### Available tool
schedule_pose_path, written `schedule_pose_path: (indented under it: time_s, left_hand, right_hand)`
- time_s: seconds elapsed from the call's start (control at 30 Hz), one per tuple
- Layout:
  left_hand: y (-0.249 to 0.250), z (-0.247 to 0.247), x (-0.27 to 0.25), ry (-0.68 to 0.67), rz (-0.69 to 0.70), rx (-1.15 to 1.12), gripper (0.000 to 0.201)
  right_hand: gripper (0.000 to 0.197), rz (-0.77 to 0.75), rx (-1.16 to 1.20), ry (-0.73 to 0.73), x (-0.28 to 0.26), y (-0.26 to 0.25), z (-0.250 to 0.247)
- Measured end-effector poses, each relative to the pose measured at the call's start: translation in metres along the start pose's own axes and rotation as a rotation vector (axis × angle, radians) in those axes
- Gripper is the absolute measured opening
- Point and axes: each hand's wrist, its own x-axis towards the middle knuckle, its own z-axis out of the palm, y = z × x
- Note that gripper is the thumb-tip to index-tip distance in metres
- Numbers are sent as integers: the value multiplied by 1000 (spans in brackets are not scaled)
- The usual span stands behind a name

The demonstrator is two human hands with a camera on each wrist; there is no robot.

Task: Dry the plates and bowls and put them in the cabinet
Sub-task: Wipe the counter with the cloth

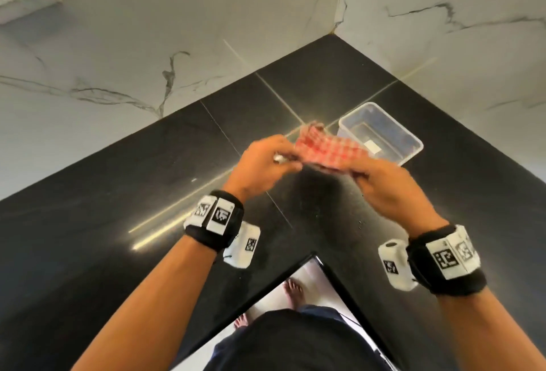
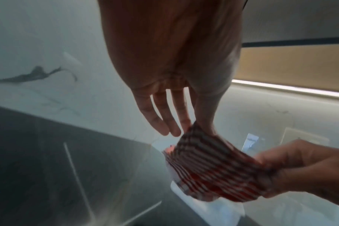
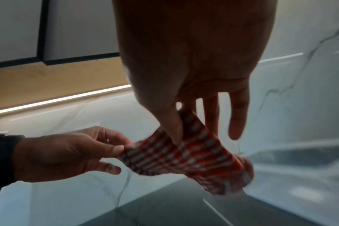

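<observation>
A red-and-white checked cloth (image 1: 328,150) is held up above the black countertop (image 1: 147,193), stretched between both hands. My left hand (image 1: 266,164) pinches its left edge between thumb and fingers. My right hand (image 1: 390,187) pinches the right edge. In the left wrist view the cloth (image 2: 213,168) hangs from my left thumb while the other left fingers (image 2: 161,119) stay straight. In the right wrist view the cloth (image 3: 184,157) is pinched under my right thumb, and my left hand (image 3: 71,154) grips its far end. No plates or bowls are in view.
A clear plastic tub (image 1: 381,134) stands on the counter just behind the cloth, near the corner. Marble walls (image 1: 147,45) close the counter at the back and right. A cabinet underside with a light strip (image 3: 48,85) shows in the wrist views.
</observation>
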Motion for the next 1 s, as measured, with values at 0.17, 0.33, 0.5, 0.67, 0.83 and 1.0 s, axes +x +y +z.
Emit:
schedule_pose_path:
  time_s: [0.17,0.33,0.5,0.67,0.83,1.0]
  left_hand:
    - [-71,26,-68,-220,-140,143,36]
    - [-121,19,-114,-232,-420,421,68]
    - [-136,26,-136,-382,-496,440,83]
    - [-144,30,-146,-283,-440,391,82]
    - [-145,33,-151,-228,-415,370,78]
    - [-146,36,-154,-194,-402,417,75]
  right_hand:
    - [27,182,-63,-525,-32,13,45]
    - [59,289,-15,-196,-2,11,90]
    - [83,408,-139,-338,25,-3,151]
    - [73,335,-209,-289,2,-14,179]
    - [64,269,-278,-284,-47,-12,176]
    - [61,536,-271,-179,-106,21,155]
